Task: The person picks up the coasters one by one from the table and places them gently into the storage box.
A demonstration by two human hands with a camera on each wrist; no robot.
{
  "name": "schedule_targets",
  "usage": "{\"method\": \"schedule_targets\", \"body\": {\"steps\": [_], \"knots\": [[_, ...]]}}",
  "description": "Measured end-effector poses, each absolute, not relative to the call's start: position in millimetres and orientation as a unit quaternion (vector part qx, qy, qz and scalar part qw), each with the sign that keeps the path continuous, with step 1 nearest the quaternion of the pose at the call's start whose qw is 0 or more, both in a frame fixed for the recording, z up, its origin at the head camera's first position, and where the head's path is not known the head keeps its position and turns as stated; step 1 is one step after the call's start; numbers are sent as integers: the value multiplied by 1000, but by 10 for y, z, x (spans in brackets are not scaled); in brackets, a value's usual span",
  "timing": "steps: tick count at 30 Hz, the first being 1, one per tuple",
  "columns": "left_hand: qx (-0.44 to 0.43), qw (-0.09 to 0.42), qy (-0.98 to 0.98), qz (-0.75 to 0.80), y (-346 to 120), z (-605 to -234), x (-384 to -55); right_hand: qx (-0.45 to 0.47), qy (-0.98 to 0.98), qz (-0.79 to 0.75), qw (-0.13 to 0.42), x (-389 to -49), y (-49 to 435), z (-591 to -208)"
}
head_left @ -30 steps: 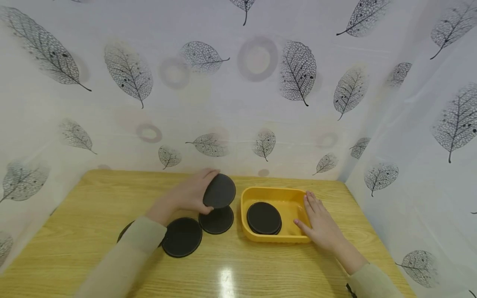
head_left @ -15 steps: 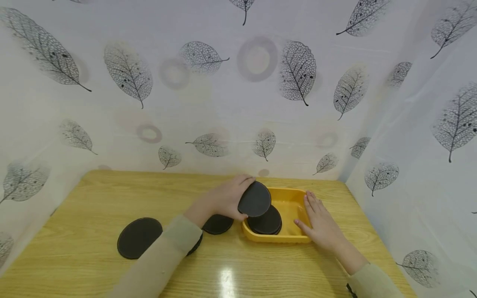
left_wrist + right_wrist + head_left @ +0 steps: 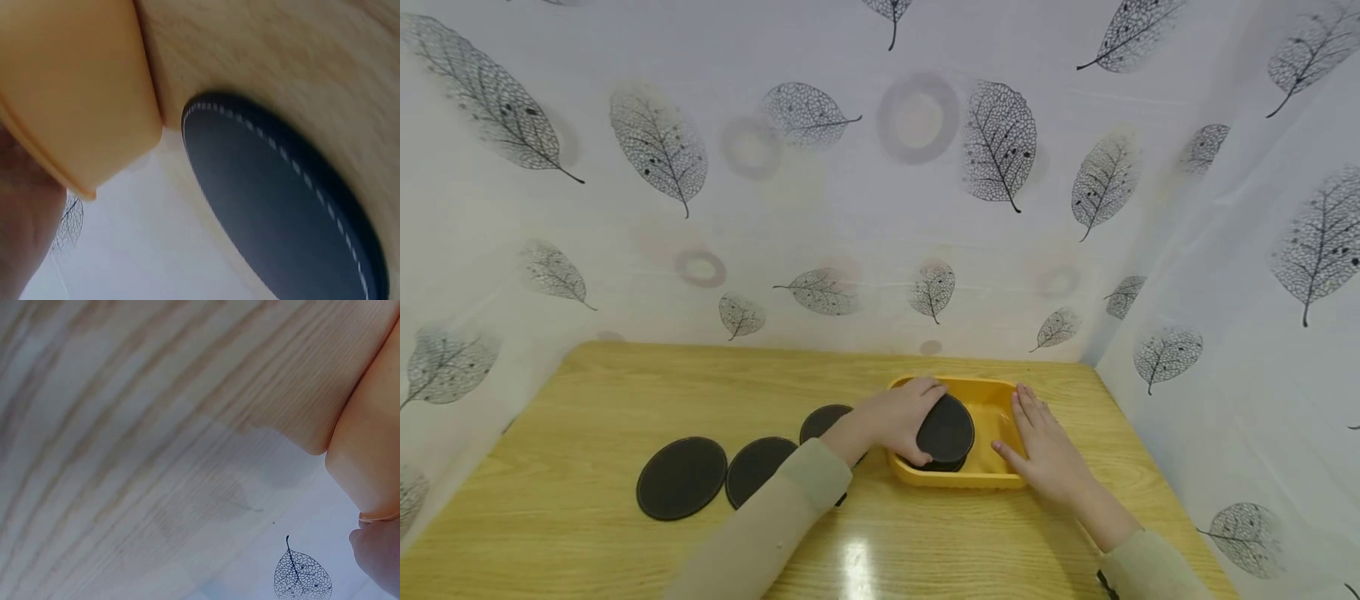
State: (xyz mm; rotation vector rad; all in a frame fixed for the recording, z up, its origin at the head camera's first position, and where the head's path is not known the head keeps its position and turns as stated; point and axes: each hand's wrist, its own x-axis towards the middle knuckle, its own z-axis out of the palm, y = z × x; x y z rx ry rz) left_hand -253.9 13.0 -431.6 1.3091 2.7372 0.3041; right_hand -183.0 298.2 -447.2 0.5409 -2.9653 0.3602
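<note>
Left hand (image 3: 897, 423) pinches disc (image 3: 947, 428) over stack (image 3: 951, 467); right hand (image 3: 1045, 446), fingers straight, rests on tray (image 3: 961, 480) at right. Off-centre release might slide disc off.

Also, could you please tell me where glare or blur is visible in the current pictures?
Head view: a bright glare spot on the near part of the table; left wrist view: the wood looks soft, but the white stitching of the black disc is readable; right wrist view: dim, pale reflections wash over the wood, while the leaf print is fairly clear.
</note>
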Motion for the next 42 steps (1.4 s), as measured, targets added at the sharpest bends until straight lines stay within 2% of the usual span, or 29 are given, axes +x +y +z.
{"method": "schedule_targets", "body": {"steps": [13, 25, 36, 42], "knots": [[395, 78, 915, 24, 275, -4341, -2491, 180, -975, 118, 58, -1830, 2977, -4457], [387, 81, 918, -17, 310, -4363, -2482, 179, -974, 123, 55, -1839, 2978, -4461], [414, 96, 904, 41, 202, -4316, -2505, 182, -974, 122, 61, -1830, 2974, -4488], [429, 72, 895, 96, -63, -4240, -2500, 181, -973, 127, 59, -1824, 2974, -4484]]}}
